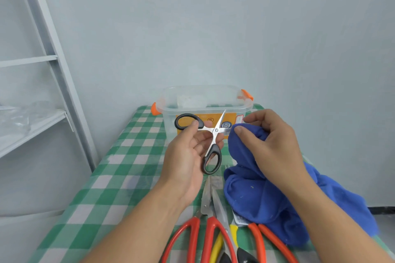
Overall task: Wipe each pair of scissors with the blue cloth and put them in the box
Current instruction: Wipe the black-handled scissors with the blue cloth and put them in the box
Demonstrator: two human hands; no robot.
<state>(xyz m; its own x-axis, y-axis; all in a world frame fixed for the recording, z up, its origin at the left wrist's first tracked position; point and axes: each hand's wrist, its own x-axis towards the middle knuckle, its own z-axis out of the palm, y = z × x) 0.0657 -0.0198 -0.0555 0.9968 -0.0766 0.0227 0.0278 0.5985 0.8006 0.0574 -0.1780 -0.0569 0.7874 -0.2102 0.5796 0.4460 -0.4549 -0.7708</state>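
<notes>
Red-handled scissors (210,224) lay nearest on the green-checked tablecloth (119,166) before a pale wall, with the clear box (171,100) at the far edge, while the right hand (275,149) clutched the bunched blue cloth (256,198) and the left hand (183,156) pinched the splayed black-handled scissors (216,130) in front of the box.

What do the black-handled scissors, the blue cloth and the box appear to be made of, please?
Black-handled scissors: blades likely polished steel, shiny and reflective; handles seemingly matte black plastic. Blue cloth: soft, fuzzy fabric, perhaps fleece; it drapes in folds and carries lint. Box: clear, glossy plastic with see-through walls.
</notes>
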